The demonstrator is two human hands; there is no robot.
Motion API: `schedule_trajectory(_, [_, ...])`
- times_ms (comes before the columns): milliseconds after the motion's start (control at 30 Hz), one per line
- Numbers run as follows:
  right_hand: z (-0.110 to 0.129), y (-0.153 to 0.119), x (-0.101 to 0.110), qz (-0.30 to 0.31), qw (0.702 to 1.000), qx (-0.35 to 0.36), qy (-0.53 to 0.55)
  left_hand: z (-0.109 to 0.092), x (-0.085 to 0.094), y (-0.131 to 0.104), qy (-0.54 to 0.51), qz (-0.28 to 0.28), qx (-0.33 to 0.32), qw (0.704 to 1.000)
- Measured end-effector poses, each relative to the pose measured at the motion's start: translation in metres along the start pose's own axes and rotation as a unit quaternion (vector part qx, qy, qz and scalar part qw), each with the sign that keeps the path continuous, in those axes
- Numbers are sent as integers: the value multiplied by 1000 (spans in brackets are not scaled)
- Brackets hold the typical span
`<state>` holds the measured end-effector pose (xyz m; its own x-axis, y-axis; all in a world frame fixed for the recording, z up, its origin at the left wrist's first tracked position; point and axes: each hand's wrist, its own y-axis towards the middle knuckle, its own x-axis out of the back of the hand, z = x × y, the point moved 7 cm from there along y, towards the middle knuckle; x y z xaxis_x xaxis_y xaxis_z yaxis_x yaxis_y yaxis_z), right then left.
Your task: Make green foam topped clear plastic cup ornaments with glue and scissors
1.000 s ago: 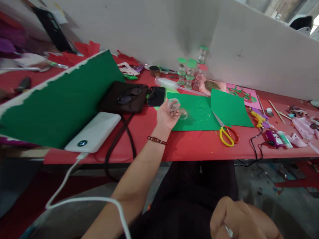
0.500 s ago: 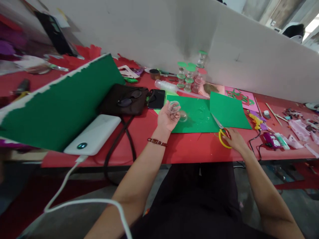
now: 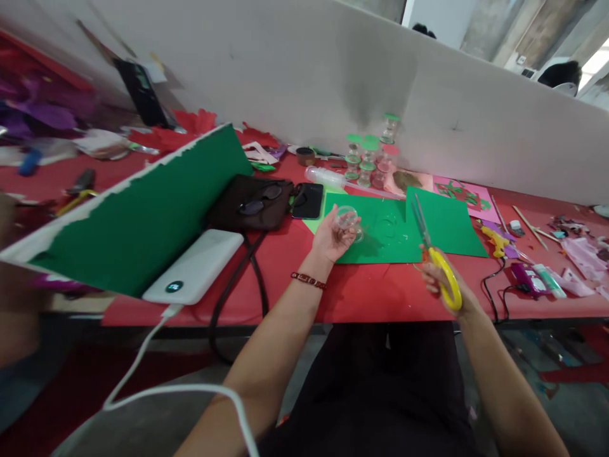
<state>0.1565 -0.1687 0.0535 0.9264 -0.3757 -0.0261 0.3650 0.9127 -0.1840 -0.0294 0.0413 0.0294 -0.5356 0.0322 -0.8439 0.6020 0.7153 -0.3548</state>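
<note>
- A small clear plastic cup [image 3: 346, 216] sits in the upturned left hand [image 3: 328, 240], fingers curled around it, above a green sheet [image 3: 375, 247] on the red table [image 3: 371, 292]; its lower part is lost behind the fingers.
- A second rounded clear piece [image 3: 358, 235] peeks out beyond the fingertips, too covered to tell whether it is held or lying on the sheet.
- The right hand [image 3: 466, 299] grips yellow-handled scissors [image 3: 436, 256], blades aimed away over the green paper; the other handle loop is mostly hidden by the fingers.
- A second green sheet [image 3: 447, 222] overlaps the first, covering its right end.
- Behind, small clear jars [image 3: 367, 158] with green and pink tops stand crowded, partly blocking one another.
- Left, a phone [image 3: 307, 201] lies near sunglasses [image 3: 252, 207] on a dark bag [image 3: 271, 220].
- A white power bank [image 3: 195, 266] shows an unreadable display; its cable [image 3: 185, 388] runs off the bottom edge.
</note>
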Motion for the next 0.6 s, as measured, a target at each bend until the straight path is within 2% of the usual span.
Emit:
schedule_trajectory(100, [-9, -15, -60, 67, 986, -34, 146, 2, -1, -1, 4, 9, 5, 1000])
schedule_trajectory(167, [-16, -20, -93, 110, 974, -75, 183, 4, -3, -1, 1, 19, 8, 1000])
schedule_trajectory(233, [-18, -22, -117, 155, 961, -101, 206, 5, -4, -1, -3, 30, 13, 999])
schedule_trajectory(333, [-17, -20, -133, 182, 949, -120, 228, 8, -7, -2, -1, 39, 26, 999])
schedule_trajectory(600, [-12, -7, -140, 197, 934, -158, 253, 12, -9, -7, 24, 33, 58, 998])
